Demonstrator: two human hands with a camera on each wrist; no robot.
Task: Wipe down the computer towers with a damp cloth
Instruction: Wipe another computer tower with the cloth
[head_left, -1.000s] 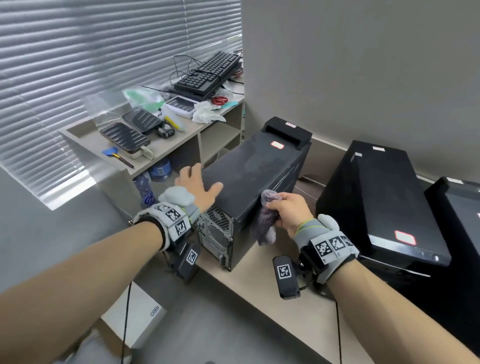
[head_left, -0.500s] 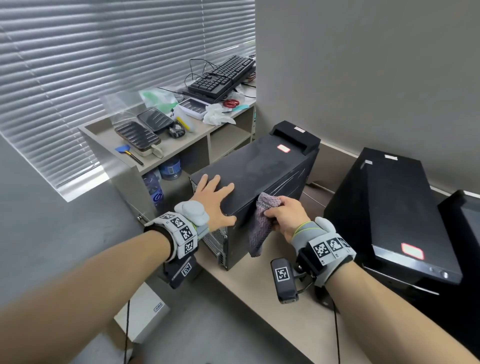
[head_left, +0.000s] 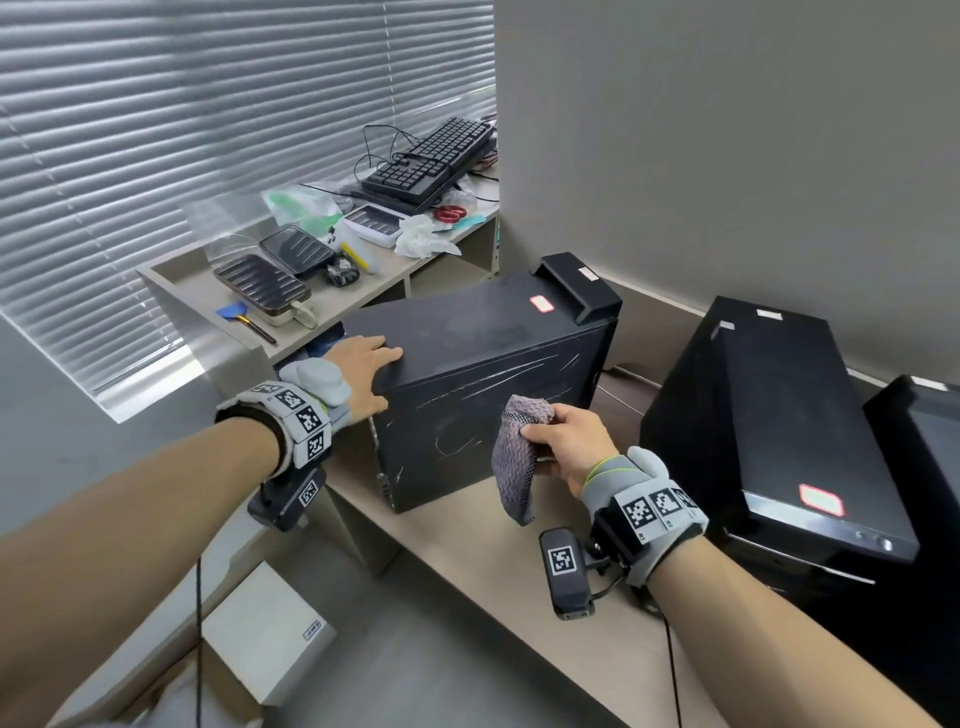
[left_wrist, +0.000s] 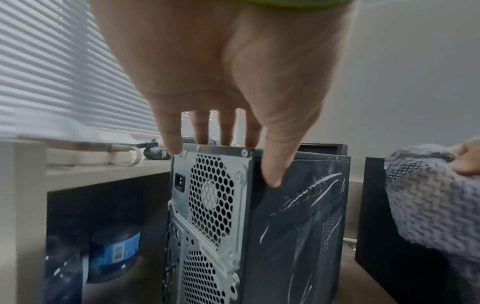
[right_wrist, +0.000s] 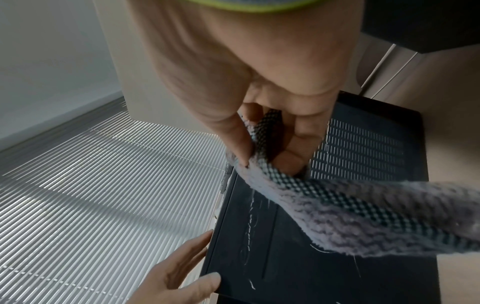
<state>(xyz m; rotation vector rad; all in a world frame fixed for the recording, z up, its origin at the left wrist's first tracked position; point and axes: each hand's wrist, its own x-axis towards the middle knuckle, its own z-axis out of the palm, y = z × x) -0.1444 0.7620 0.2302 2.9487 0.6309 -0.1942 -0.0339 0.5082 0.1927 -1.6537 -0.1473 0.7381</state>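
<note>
A dusty black computer tower (head_left: 467, 332) with white scratches on its side panel stands on a low beige ledge (head_left: 493, 561). My left hand (head_left: 363, 364) rests on its rear top corner, fingers flat on the top and thumb (left_wrist: 270, 174) down the side panel (left_wrist: 298, 226). The right hand (head_left: 566, 441) pinches a grey knitted cloth (head_left: 514, 462), which hangs just in front of the side panel and apart from it. In the right wrist view the cloth (right_wrist: 363, 216) drapes from thumb and fingers above the panel (right_wrist: 259, 257).
A second black tower (head_left: 779, 415) stands close on the right, and a third one (head_left: 924, 441) beyond it. Left of the first tower is a shelf (head_left: 332, 301) with a keyboard (head_left: 431, 156) and clutter, and a water bottle (left_wrist: 114, 251) under it. A white box (head_left: 265, 639) lies on the floor.
The right hand has drawn the cloth off the tower's upper side edge, down and to the right. The tower now shows more side panel and less rear grille. My left hand stays on the rear corner.
</note>
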